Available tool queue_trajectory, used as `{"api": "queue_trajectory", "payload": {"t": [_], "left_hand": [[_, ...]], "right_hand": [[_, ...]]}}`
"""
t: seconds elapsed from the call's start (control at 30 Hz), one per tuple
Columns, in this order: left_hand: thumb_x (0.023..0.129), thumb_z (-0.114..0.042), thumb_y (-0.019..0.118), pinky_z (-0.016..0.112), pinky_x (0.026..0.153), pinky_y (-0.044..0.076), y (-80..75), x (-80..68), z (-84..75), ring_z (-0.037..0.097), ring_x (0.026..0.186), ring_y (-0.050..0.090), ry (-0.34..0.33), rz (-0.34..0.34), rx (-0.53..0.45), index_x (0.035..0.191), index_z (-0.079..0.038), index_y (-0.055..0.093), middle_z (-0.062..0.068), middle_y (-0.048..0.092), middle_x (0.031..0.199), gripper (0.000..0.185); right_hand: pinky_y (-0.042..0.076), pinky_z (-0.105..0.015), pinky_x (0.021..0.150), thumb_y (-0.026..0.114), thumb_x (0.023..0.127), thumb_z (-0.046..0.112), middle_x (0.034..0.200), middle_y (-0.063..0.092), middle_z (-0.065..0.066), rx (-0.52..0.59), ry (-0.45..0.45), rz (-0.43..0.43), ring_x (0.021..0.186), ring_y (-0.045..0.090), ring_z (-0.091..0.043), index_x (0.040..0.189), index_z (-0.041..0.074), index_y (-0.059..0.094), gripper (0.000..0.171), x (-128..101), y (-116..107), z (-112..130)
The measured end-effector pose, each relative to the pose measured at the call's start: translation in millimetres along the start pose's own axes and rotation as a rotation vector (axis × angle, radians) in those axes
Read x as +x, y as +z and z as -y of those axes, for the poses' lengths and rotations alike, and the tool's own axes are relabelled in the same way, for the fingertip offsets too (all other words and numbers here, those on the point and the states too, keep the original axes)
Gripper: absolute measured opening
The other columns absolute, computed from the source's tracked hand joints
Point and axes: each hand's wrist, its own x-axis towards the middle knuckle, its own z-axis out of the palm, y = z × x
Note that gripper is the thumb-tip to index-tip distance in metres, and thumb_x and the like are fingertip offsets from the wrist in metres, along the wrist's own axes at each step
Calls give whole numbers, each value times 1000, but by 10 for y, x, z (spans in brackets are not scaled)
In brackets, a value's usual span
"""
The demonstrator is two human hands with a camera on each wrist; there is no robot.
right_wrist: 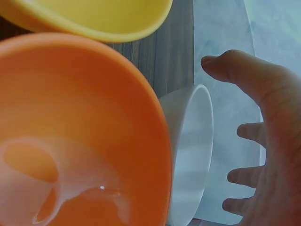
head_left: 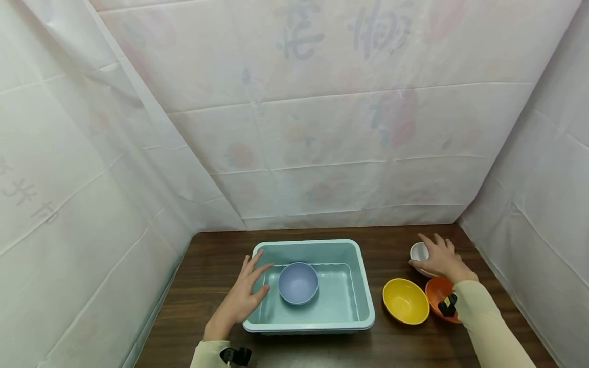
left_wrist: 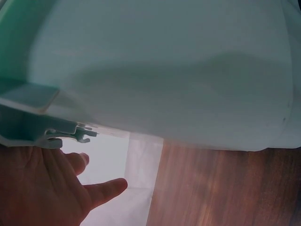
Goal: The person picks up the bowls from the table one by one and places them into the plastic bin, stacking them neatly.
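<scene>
A pale teal plastic tub [head_left: 363, 286] stands mid-table with a blue bowl [head_left: 298, 282] upright inside it. My left hand [head_left: 246, 294] hovers over the tub's left rim, fingers straight and spread, holding nothing. The left wrist view shows this left hand [left_wrist: 47, 188] below the tub's outer wall [left_wrist: 164, 70]. At the back right, my right hand [head_left: 443, 260] arches over a small white bowl [head_left: 418, 251]. In the right wrist view the right hand [right_wrist: 277, 141] has spread fingers, with a gap to the white bowl [right_wrist: 190, 150].
A yellow bowl [head_left: 405, 300] and an orange bowl [head_left: 436, 291] sit side by side right of the tub, in front of the white bowl. The dark wooden table [head_left: 211, 255] is enclosed by white sheeting on the left, back and right.
</scene>
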Motion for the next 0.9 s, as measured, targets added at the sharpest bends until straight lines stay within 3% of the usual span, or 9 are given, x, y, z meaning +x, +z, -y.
{"api": "queue_trajectory", "payload": {"t": [0.23,0.43,0.9], "left_hand": [[102,-25,63,83,111,20,4,-20,2,53,156,1,23,-24,-7,148,-10,55,12,18,172,49],[103,-26,63,81,113,18,-6,-28,-4,48,158,-3,-7,3,-17,151,-12,53,6,14,174,51],[103,-26,63,81,113,19,-14,-20,-18,48,158,-3,-10,7,-28,150,-12,53,6,15,174,50]], "right_hand": [[26,-91,94,76,86,50,152,16,-49,-12,15,65,133,17,-76,154,-2,32,96,61,-12,-16],[29,-90,93,77,85,43,152,14,-50,-13,20,117,132,16,-76,154,-3,33,93,73,5,-34],[33,-88,93,75,84,43,147,25,-50,-44,16,112,128,25,-76,152,-3,37,90,76,-20,-27]]}}
